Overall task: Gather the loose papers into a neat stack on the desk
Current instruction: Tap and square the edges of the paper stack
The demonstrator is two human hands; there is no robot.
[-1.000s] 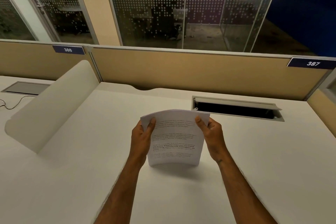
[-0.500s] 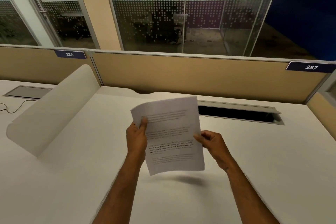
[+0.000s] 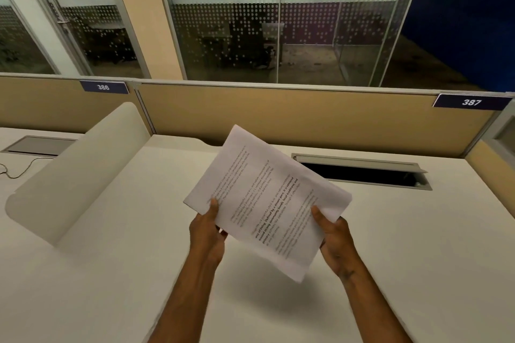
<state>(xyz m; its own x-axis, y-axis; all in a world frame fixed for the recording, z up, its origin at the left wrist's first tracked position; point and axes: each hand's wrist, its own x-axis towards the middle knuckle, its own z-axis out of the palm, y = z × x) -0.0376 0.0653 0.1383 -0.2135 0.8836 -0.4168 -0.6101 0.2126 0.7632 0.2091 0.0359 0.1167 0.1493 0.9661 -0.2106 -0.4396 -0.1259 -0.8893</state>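
White office desk before a tan partition and glass wall. The left hand pinches the left edge of the printed papers, thumb on top; the right hand clamps their lower right edge. The papers are held above the desk, rotated clockwise. Behind them lies an open cable tray; at left stands a curved white divider.

A tan partition stands beyond the hands, glass walls behind it. A white divider curves left of them.
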